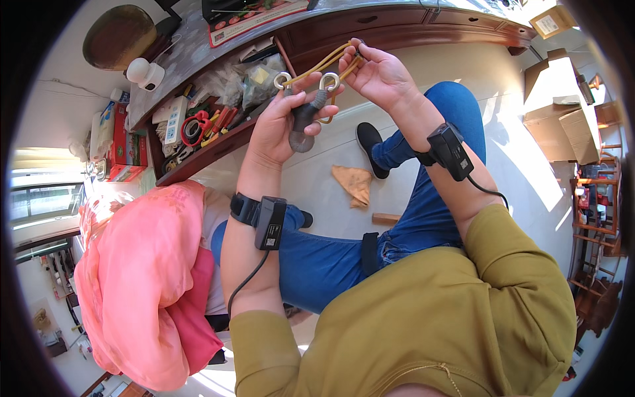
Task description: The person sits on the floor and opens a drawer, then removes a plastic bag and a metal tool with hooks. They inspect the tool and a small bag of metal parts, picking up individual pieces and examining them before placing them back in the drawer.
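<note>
My left hand (pixel 278 121) grips the grey-wrapped handle of a slingshot (pixel 303 116) with two metal rings at its fork tips. Yellow rubber tubing (pixel 320 65) runs from the rings across to my right hand (pixel 379 77). The fingertips of that hand pinch the far end of the tubing near a small dark piece, partly hidden by the fingers. Both hands are raised in front of an open wooden drawer (pixel 213 155), and the tubing droops slightly between them.
Red-handled scissors (pixel 196 128), a white power strip (pixel 175 119) and plastic bags (pixel 258 82) fill the drawer. An orange cloth (pixel 353 183) and a wooden block (pixel 386 219) lie on the floor. Pink fabric (pixel 139 283) is draped at left; cardboard boxes (pixel 560 111) stand right.
</note>
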Demonstrator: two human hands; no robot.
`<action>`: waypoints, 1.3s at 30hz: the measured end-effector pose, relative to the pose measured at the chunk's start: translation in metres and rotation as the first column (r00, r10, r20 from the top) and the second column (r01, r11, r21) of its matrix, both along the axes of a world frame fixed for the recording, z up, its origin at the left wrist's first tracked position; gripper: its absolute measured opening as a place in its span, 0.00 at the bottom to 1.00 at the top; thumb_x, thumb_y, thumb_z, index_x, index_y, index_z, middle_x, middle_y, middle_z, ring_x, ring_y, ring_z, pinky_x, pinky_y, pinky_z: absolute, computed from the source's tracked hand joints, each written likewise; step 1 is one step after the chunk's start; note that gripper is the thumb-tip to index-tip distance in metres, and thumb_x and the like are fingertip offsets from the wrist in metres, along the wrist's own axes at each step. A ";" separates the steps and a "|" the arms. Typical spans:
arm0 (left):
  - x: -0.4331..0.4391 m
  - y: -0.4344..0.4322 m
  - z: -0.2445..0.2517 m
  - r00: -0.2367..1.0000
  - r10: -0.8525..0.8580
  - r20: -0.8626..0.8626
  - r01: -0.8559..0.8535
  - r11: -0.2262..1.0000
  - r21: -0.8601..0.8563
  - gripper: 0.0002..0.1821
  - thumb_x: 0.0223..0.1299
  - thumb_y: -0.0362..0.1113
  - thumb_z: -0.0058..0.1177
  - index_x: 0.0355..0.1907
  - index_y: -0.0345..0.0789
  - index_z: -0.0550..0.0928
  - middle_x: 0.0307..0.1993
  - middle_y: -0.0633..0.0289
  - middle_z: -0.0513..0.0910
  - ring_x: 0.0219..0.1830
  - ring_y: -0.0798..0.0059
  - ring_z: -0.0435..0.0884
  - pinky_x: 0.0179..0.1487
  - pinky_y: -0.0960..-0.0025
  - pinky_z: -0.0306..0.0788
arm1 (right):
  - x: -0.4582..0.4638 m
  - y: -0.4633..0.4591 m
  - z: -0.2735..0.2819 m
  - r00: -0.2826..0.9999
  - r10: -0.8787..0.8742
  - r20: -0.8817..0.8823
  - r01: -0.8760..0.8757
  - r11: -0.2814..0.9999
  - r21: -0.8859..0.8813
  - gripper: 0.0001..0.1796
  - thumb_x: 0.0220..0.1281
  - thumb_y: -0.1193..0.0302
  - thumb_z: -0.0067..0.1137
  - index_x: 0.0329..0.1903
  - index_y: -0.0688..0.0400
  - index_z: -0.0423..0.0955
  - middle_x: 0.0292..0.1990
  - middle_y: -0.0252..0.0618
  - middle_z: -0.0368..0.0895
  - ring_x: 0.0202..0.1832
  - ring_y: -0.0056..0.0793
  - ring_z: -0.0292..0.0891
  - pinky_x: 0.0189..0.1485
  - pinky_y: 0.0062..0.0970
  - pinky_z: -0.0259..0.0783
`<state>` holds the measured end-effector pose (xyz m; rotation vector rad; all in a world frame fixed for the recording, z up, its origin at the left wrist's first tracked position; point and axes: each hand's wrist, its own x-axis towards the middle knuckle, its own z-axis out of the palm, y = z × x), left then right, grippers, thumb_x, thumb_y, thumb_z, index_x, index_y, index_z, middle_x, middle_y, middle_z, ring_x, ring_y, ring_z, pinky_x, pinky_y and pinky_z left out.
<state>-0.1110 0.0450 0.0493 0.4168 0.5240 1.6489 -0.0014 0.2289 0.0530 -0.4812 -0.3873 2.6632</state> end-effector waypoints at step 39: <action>-0.005 -0.009 -0.002 0.997 -0.071 -0.020 0.070 0.997 -0.028 0.15 0.66 0.42 0.34 0.44 0.34 0.71 0.44 0.33 0.76 0.25 0.63 0.78 0.23 0.74 0.72 | 0.019 0.017 0.025 0.965 0.134 -0.226 -0.059 0.949 0.310 0.21 0.71 0.64 0.36 0.61 0.57 0.66 0.60 0.46 0.69 0.59 0.37 0.68 0.61 0.32 0.64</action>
